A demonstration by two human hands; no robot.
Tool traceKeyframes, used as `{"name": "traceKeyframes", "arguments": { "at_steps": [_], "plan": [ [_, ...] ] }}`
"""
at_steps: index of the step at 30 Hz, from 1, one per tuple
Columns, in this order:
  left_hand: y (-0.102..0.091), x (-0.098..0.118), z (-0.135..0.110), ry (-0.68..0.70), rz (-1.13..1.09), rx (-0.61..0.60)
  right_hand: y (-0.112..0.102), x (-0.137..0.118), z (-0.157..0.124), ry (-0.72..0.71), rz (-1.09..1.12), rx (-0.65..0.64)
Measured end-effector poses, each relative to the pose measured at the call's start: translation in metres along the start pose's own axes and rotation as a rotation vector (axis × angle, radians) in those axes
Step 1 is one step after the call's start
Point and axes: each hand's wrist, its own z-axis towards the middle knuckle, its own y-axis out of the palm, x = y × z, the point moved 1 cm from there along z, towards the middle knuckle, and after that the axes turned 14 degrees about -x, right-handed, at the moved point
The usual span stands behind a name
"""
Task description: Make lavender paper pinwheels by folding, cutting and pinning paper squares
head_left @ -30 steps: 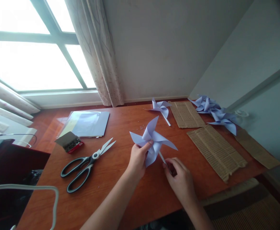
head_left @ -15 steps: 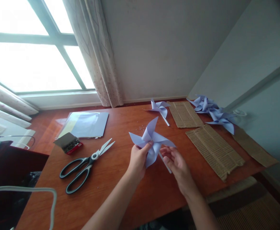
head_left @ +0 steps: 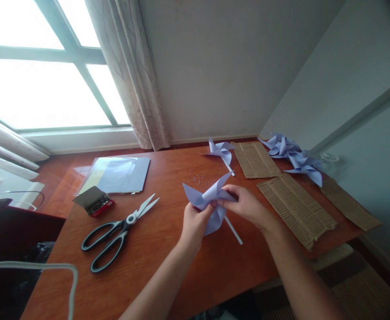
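Blown-out window (head_left: 31, 89) glare, warped edges

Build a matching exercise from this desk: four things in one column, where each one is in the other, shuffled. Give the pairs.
Things:
1. black-handled steel scissors
2. lilac folded-paper pinwheel on a white stick
3. small red box with a grey flap
4. heap of lilac paper pinwheels

Places:
A. far right corner of the wooden table, against the wall
B. gripped by the left hand and right hand
C. lying flat, blades slightly open, left of the hands
D. just in front of the stack of coloured sheets

Pairs: 1-C, 2-B, 3-D, 4-A.
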Motion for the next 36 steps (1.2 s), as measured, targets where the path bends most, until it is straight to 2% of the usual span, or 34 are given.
{"name": "traceKeyframes", "arguments": {
  "at_steps": [4, 11, 16, 22, 27, 30, 33, 36],
  "plan": [
    [-0.002, -0.001, 0.001, -0.003, 0.005, -0.01, 0.005, 0.008, 0.007, 0.009, 0.027, 0.002],
    [0.0, -0.002, -0.003, -0.052, -0.067, -0.083, 0.001, 0.018, 0.001, 0.014, 0.062, 0.039],
    [0.003, -0.001, -0.005, -0.046, -0.23, -0.223, -0.003, 0.02, -0.004, 0.014, 0.142, 0.104],
    [0.002, -0.004, -0.006, -0.074, -0.137, -0.208, -0.003, 0.027, -0.007, 0.04, 0.137, 0.111],
    [0.004, -0.003, -0.007, -0.032, -0.107, -0.271, -0.005, 0.029, -0.009, 0.03, 0.163, 0.095],
    [0.005, 0.0, -0.006, -0.003, -0.201, -0.327, -0.007, 0.029, -0.012, 0.007, 0.242, 0.085],
    [0.003, 0.003, -0.004, -0.107, -0.302, -0.397, -0.01, 0.031, -0.016, 0.002, 0.394, 0.12],
    [0.001, 0.001, -0.005, -0.262, -0.269, -0.402, -0.011, 0.034, -0.018, 0.006, 0.55, 0.183]
  ]
}}
